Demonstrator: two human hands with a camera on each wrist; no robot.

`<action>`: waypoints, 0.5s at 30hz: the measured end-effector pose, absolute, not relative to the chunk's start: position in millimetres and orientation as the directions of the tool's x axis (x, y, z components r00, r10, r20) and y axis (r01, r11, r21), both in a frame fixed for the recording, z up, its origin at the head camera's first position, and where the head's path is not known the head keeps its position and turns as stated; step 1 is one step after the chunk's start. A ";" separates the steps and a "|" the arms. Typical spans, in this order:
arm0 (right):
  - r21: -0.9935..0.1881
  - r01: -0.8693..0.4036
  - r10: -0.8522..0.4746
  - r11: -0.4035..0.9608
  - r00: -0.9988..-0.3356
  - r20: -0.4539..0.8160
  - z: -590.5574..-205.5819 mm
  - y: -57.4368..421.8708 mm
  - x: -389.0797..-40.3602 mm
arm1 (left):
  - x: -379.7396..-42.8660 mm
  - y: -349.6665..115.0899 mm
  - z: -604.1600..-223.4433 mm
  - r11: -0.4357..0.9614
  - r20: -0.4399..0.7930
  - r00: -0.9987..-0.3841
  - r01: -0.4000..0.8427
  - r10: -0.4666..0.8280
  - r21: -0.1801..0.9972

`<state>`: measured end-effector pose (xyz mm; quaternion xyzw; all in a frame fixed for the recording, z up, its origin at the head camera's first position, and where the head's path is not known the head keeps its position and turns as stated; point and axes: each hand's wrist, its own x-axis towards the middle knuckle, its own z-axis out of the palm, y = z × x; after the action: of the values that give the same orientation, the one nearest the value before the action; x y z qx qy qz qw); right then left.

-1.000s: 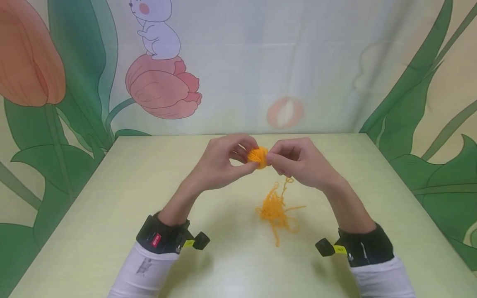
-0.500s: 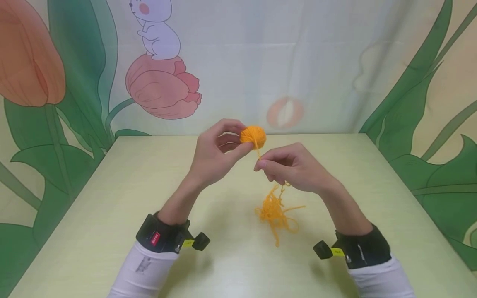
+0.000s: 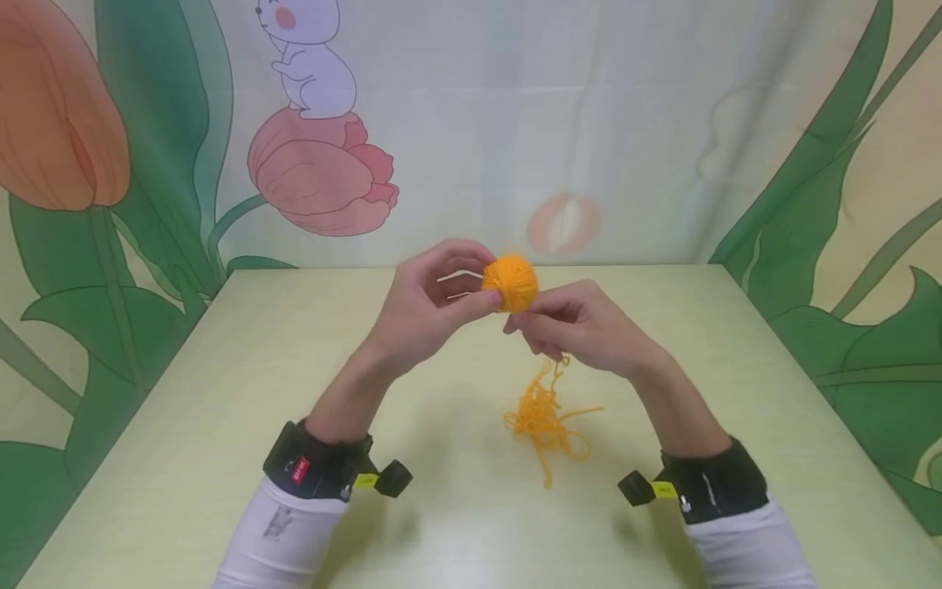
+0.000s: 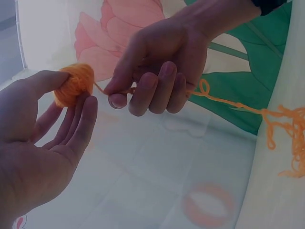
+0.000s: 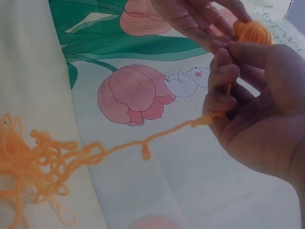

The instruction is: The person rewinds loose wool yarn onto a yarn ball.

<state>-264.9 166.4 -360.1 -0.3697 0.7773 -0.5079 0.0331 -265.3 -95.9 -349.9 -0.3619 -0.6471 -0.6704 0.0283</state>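
Observation:
A small ball of orange yarn [image 3: 511, 283] is raised above the far part of the table, and my left hand [image 3: 434, 307] holds it between thumb and fingertips. Just below and right of it, my right hand [image 3: 581, 327] pinches the yarn strand with thumb and index finger. In the left wrist view a short length of strand runs from the yarn ball [image 4: 75, 85] into the right hand [image 4: 157, 71]. It passes under the curled fingers and comes out with a small loop. From there it trails down to a loose tangle of yarn [image 3: 540, 413] on the table.
The pale table [image 3: 257, 384] ends at a hanging cloth [image 3: 471, 147] printed with tulips and a white animal. A black strap with a small camera is on each wrist, the left strap [image 3: 316, 462] and the right strap [image 3: 717, 483].
The yarn ball has risen from its earliest place and turned in the left hand. The right hand has drawn back from the ball, downward, with the strand. The tangle stays about the same.

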 end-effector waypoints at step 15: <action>-0.836 -0.483 -0.574 0.260 -0.773 0.269 -357.9 177.1 -269.1 | -264.1 -94.6 -352.8 -0.077 0.469 -0.560 0.583 0.684 0.809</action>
<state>-269.1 177.1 -357.9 -0.3337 0.7924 -0.5088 0.0445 -264.1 -94.6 -352.8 -0.4671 -0.6777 -0.5662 -0.0446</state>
